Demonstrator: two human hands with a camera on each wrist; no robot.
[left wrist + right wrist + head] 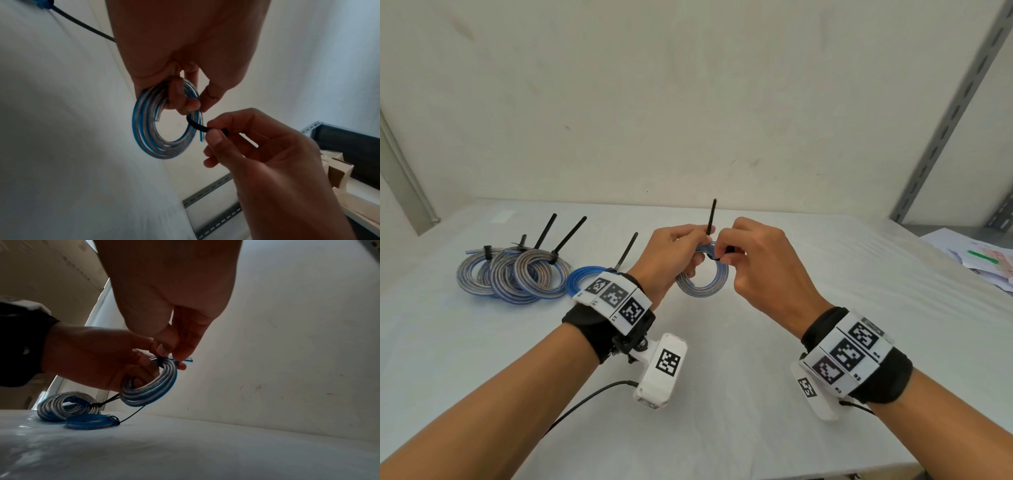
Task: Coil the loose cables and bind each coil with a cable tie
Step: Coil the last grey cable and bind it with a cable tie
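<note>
Blue-and-clear cable coil (702, 284) gripped by left hand (671, 253); right hand (760, 267) pinches its black tie (711, 219).

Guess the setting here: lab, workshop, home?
Probably a workshop or data-collection bench: a plain white table against a bare wall, slotted metal shelving at right, and tied coils lined up at left.
</note>
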